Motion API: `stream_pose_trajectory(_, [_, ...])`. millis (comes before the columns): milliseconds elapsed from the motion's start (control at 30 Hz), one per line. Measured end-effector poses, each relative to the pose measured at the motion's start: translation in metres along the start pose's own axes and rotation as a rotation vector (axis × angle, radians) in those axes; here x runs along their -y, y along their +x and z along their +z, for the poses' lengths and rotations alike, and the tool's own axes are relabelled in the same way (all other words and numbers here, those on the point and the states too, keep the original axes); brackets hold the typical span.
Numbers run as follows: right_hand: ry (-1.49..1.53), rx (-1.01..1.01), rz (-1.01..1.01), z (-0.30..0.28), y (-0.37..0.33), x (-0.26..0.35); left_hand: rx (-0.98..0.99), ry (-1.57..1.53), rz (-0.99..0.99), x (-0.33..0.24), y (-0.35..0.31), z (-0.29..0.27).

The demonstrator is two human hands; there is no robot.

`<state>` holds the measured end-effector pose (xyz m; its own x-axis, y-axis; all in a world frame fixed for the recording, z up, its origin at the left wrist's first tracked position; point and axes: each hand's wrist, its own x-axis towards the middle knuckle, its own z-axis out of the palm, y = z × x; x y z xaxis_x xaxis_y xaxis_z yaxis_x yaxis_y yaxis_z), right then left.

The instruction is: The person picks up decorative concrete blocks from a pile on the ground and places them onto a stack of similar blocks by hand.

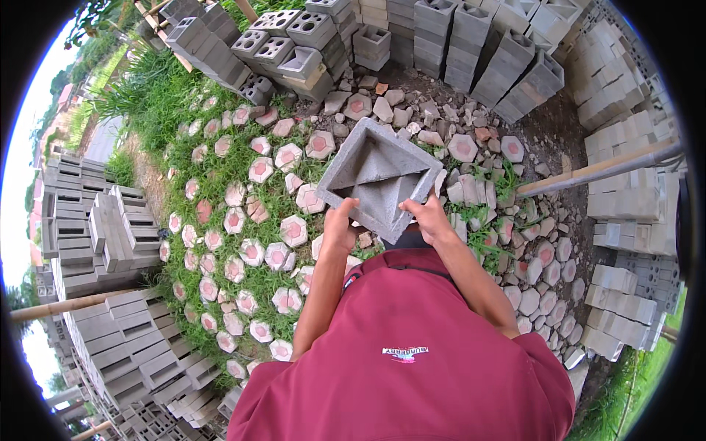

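Note:
A grey square concrete block (pixel 344 163) with a hollow face and a diagonal rib inside is held out in front of my body. It is turned so that one corner points toward me. My left hand (pixel 340 225) grips its near left edge, with the thumb over the rim. On the near right edge my right hand (pixel 429 217) has hold of it, thumb also on the rim. The fingers of both hands are mostly hidden behind the block. Below it lies ground with hexagonal pavers (pixel 293 231) set in grass.
Stacks of grey hollow blocks (pixel 309 29) stand ahead, with more block stacks (pixel 118 220) at left and pale block stacks (pixel 625 191) at right. Broken rubble (pixel 434 110) covers the ground beyond the held block. A bamboo pole (pixel 599 169) slants in from the right.

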<state>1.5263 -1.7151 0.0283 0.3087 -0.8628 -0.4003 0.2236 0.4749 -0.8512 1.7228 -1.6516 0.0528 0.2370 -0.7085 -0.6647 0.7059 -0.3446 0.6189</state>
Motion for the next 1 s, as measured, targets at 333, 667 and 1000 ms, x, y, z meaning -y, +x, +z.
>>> stream_pose_trajectory(333, [-0.180,0.118,-0.057,0.017,0.118,0.114,0.057,-0.148,0.004,-0.076,0.121,0.068])
stream_pose_trajectory(667, [-0.096,0.009,0.088,0.065,0.229,0.134,0.092,-0.131,-0.024,-0.175,0.217,0.105])
stream_pose_trajectory(1000, [-0.163,-0.134,0.260,0.087,0.421,0.067,0.002,-0.108,-0.377,-0.213,0.413,0.056])
